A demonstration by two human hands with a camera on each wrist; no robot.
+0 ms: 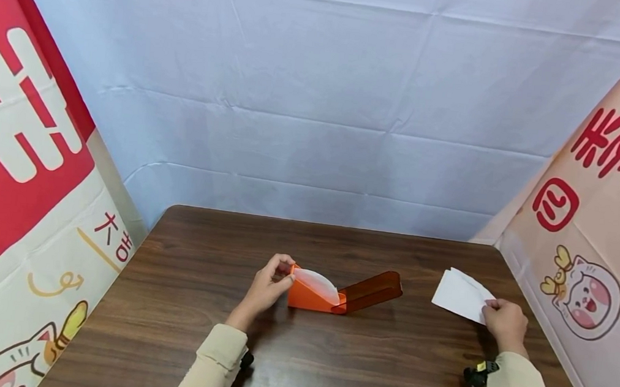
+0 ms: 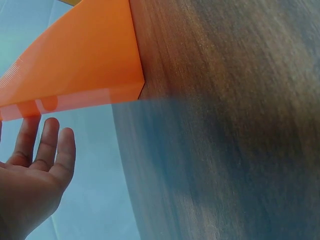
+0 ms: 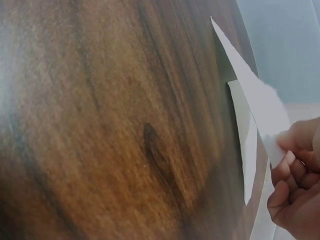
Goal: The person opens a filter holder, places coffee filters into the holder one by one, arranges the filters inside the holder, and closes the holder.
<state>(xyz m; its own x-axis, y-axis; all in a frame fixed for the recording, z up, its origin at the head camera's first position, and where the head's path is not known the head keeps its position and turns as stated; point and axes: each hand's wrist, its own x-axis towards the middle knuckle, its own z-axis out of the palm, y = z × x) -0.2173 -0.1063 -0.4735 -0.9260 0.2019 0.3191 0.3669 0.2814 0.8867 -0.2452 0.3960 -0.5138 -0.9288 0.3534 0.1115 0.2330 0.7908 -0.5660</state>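
An orange wedge-shaped box [image 1: 312, 299] stands on the table, its translucent brown lid [image 1: 373, 291] swung open to the right. A rounded white sheet [image 1: 317, 283] shows inside it. My left hand [image 1: 270, 281] holds the box's tall left end, with thumb and fingers at the upper edge; in the left wrist view the fingertips [image 2: 32, 122] meet the box's end panel [image 2: 75, 100]. Far to the right, my right hand [image 1: 504, 323] pinches a white paper piece [image 3: 257, 100] between thumb and fingers, tilted up. Another white paper [image 3: 245, 145] lies beneath it on the table.
The dark wood table [image 1: 383, 366] has a rounded back left corner. A pale cloth [image 1: 318, 96] hangs behind it, and printed cloths stand at the left [image 1: 27, 132] and right [image 1: 599, 243]. A small black device [image 1: 479, 375] sits at my right wrist.
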